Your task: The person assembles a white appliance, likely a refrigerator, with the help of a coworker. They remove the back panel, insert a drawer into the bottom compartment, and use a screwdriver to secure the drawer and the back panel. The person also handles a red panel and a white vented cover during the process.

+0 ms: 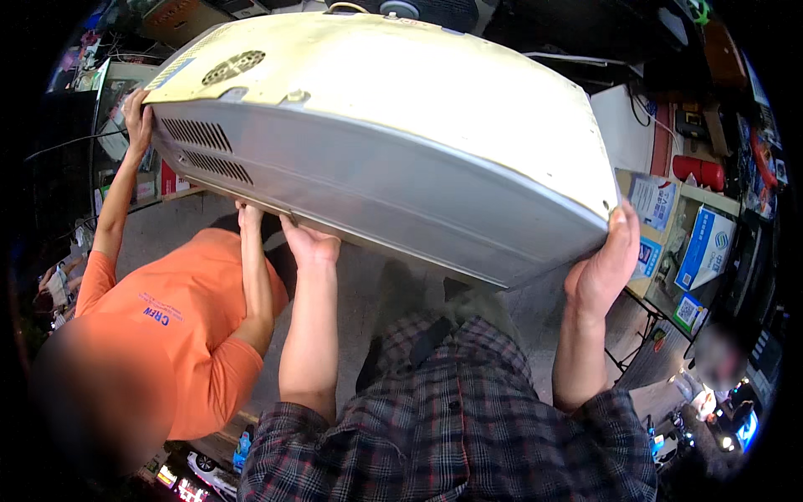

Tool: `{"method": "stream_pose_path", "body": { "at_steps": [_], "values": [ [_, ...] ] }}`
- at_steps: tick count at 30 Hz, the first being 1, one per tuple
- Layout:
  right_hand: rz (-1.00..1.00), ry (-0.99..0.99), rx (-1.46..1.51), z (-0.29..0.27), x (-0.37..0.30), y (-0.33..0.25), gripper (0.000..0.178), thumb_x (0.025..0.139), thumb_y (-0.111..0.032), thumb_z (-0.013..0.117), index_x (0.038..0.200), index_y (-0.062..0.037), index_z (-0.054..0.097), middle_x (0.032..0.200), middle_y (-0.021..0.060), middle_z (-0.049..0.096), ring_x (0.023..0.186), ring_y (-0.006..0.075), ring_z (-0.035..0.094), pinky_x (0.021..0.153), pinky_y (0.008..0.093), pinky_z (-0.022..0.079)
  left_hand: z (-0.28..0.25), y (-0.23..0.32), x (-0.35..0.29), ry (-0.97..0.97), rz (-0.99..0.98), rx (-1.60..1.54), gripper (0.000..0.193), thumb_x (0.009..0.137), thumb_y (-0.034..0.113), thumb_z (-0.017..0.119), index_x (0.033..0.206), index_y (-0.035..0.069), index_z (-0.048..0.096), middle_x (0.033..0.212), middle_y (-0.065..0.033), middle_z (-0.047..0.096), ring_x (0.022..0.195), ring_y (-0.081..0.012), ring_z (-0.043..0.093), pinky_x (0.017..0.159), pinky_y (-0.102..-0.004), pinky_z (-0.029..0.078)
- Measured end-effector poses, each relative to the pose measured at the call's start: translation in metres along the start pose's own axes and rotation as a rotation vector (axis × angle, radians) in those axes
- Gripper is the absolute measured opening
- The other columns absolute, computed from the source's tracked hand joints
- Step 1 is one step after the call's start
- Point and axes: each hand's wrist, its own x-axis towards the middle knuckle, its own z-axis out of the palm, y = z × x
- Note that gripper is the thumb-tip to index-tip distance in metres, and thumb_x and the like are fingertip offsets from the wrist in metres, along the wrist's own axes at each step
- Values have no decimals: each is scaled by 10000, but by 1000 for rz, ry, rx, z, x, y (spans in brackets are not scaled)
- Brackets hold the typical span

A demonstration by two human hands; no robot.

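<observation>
A large boxy metal appliance (pixel 360 176), with a grey side and a cream face, is held up in front of me, its left end higher than its right. Slotted vents mark the grey side near the left end, and a round grille sits on the cream face. My left hand (pixel 311 244) supports its lower edge from beneath, fingers partly hidden behind it. At the right corner, my right hand (pixel 604 259) grips the edge. A co-worker in an orange T-shirt (pixel 184 293) holds the left end, one hand (pixel 138 121) at the upper corner, the other (pixel 249 216) at the lower edge.
To the right stands a glass counter (pixel 669 289) with a blue-and-white box (pixel 704 251) and a red cylinder (pixel 698 172). Shelving (pixel 104 163) lies behind the co-worker on the left. Another person (pixel 721 360) and vehicles appear toward the lower rim.
</observation>
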Motion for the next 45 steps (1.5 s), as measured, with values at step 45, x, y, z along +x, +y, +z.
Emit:
{"method": "stream_pose_path", "body": {
  "at_steps": [45],
  "values": [
    [287, -314, 98, -37, -69, 131, 461, 1101, -236, 483, 1459, 54, 502, 1402, 139, 584, 1331, 222, 506, 1142, 334, 362, 9, -49, -145, -979, 894, 1762, 293, 863, 91, 773, 1143, 48, 698, 1164, -145, 678, 1065, -344, 648, 907, -421, 525]
  ]
}}
